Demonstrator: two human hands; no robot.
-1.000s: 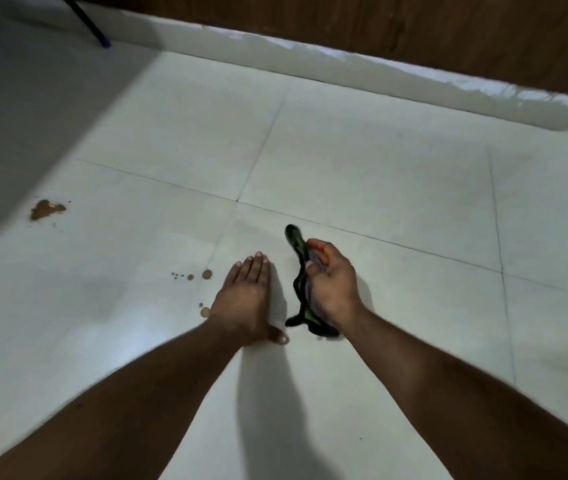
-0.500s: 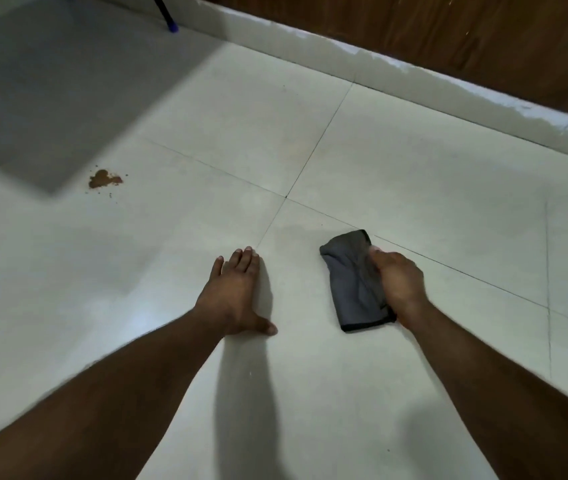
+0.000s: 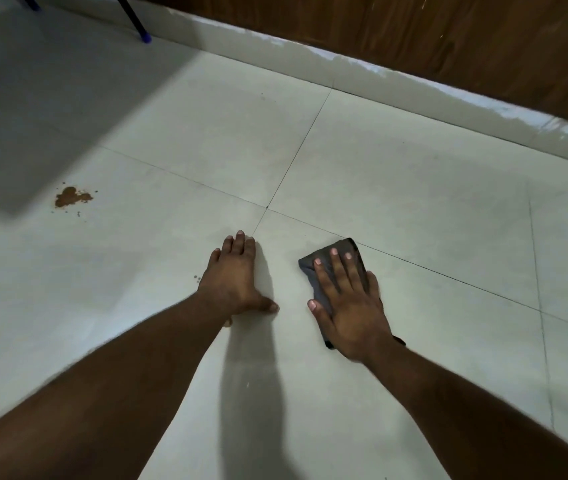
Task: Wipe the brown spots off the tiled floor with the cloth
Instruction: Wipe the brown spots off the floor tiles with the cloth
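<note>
Cloth under right hand; big brown spot lies at about 10 o'clock, beyond the left hand.

Right hand [image 3: 348, 303] lies flat, fingers straight, pressing the dark cloth [image 3: 336, 252] to the floor [image 3: 414, 188]; cloth's long axis runs roughly 12 to 6. Left hand [image 3: 232, 278] is spread flat on the tile, holding nothing. The spot [image 3: 69, 197] is well apart from the cloth and nearer the left hand. Small specks [image 3: 196, 278] sit just beside the left hand at its 9 o'clock. Judgement: the cloth must cross leftward past the left hand.
</note>
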